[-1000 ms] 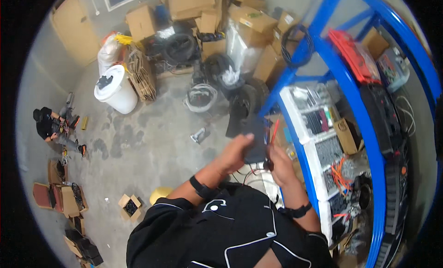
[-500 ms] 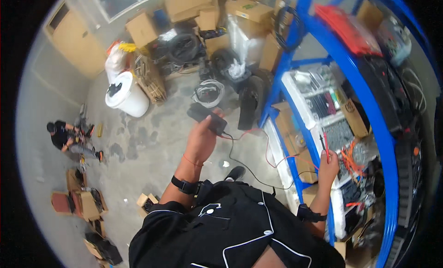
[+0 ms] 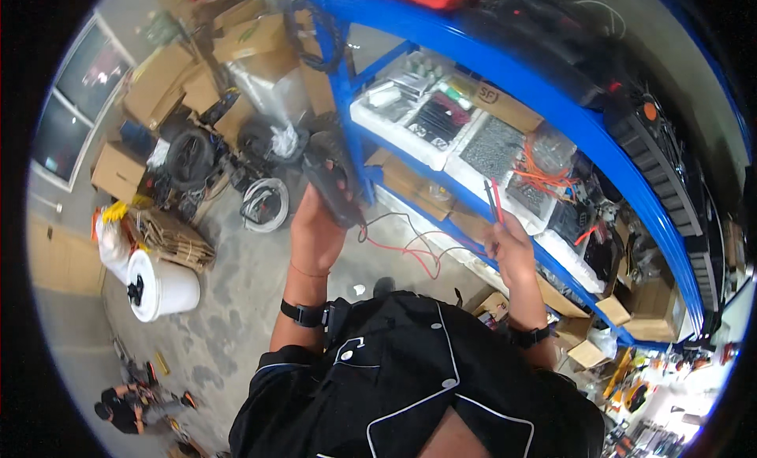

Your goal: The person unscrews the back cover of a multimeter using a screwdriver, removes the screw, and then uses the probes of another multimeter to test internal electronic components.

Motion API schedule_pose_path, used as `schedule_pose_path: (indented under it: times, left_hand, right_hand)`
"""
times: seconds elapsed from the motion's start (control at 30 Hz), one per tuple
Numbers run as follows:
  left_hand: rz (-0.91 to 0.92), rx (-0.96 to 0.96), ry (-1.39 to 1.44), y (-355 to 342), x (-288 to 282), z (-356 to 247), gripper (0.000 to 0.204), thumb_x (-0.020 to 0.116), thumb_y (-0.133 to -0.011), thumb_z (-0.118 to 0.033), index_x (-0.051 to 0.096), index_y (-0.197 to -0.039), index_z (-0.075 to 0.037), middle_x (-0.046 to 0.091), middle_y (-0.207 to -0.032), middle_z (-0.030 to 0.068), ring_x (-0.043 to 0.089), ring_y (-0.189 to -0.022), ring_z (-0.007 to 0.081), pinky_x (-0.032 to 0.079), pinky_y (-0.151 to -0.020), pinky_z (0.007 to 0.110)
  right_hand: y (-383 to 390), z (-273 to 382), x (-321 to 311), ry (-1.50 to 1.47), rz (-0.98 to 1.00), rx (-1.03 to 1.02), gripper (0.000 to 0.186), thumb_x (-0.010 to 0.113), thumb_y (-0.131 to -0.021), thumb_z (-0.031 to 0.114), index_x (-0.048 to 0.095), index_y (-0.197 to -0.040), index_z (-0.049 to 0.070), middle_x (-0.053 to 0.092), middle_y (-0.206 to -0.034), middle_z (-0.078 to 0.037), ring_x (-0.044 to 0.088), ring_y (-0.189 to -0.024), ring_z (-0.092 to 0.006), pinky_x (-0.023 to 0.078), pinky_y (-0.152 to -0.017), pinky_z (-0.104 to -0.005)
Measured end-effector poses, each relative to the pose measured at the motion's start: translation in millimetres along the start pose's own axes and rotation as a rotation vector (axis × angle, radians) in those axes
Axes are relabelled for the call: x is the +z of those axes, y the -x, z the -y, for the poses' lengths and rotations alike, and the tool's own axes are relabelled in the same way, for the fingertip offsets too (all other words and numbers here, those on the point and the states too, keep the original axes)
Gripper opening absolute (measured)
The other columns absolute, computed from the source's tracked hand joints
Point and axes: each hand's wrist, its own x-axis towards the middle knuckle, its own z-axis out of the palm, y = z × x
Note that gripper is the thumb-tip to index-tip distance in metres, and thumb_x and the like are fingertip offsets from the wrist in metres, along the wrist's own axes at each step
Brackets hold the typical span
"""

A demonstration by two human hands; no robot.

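My left hand (image 3: 314, 236) is closed around a dark handheld multimeter (image 3: 334, 191), held up in front of the shelf. From its lower end, red and black test leads (image 3: 430, 257) loop across to my right hand (image 3: 511, 249). That hand grips a pair of test probes (image 3: 495, 199), one red and one black, side by side with their tips pointing up and away. Beyond the probes are white foam trays (image 3: 449, 160) of small parts on the blue shelf rack. The multimeter's face is not readable.
A blue shelf rack (image 3: 441, 40) curves across the far and right side, with orange cables (image 3: 544, 170) on it. A white bucket (image 3: 169, 284), coiled cable (image 3: 266, 206), tyres (image 3: 191, 157) and cardboard boxes (image 3: 162, 76) stand left. Another person (image 3: 122, 411) sits low at the lower left.
My view has turned right, bringing the rack toward the middle and the room's far end into the lower right. Both hands still hold the multimeter and probes; the multimeter is tilted more upright.
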Motion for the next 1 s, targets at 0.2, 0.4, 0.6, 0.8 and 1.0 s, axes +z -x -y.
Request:
schedule_pose_path:
  times: [0.2, 0.4, 0.6, 0.8, 1.0]
  left_hand:
    - [0.160, -0.216, 0.348, -37, -35, 12, 0.062, 0.058, -0.093, -0.050, 0.046, -0.139, -0.011, 0.052, -0.116, 0.0054, 0.050, -0.098, 0.0152, 0.046, -0.077, 0.033]
    - [0.217, -0.390, 0.226, -65, -24, 34, 0.063, 0.053, -0.097, -0.047, 0.038, -0.145, -0.010, 0.051, -0.120, 0.0089, 0.054, -0.106, 0.0215, 0.049, -0.087, 0.041]
    - [0.409, -0.514, 0.065, -84, 1, 65, 0.064, 0.043, -0.099, -0.052, 0.037, -0.146, -0.009, 0.052, -0.137, 0.0168, 0.057, -0.117, 0.0285, 0.050, -0.096, 0.050]
    - [0.348, -0.522, 0.012, -88, 44, 68, 0.057, 0.039, -0.102, -0.050, 0.041, -0.141, -0.009, 0.054, -0.134, 0.0136, 0.057, -0.115, 0.0251, 0.054, -0.087, 0.043]
    - [0.362, -0.537, -0.002, -88, 50, 81, 0.051, 0.052, -0.099, -0.041, 0.044, -0.137, -0.008, 0.055, -0.131, 0.0124, 0.057, -0.115, 0.0242, 0.052, -0.091, 0.042]
  right_hand:
    - [28, -8, -6, 0.000, -0.167, -0.088, 0.031, 0.050, -0.099, 0.013, 0.053, -0.128, 0.000, 0.065, -0.081, -0.008, 0.051, -0.060, -0.0091, 0.038, -0.052, -0.0228]
    - [61, 9, 34, 0.109, -0.069, -0.038, 0.018, 0.052, -0.101, 0.019, 0.057, -0.111, 0.005, 0.065, -0.084, -0.002, 0.050, -0.066, -0.0060, 0.040, -0.059, -0.0224]
    - [48, 23, 80, 0.220, 0.042, -0.144, 0.018, 0.053, -0.101, 0.019, 0.056, -0.108, 0.002, 0.059, -0.082, 0.000, 0.051, -0.072, -0.0073, 0.043, -0.066, -0.0236]
    - [56, 32, 88, 0.299, 0.032, -0.115, 0.019, 0.051, -0.102, 0.016, 0.054, -0.113, 0.002, 0.057, -0.083, 0.000, 0.052, -0.074, -0.0071, 0.043, -0.068, -0.0235]
    - [60, 20, 77, 0.196, -0.016, -0.135, 0.022, 0.050, -0.103, 0.019, 0.050, -0.118, 0.003, 0.056, -0.085, 0.000, 0.046, -0.069, -0.0064, 0.041, -0.063, -0.0235]
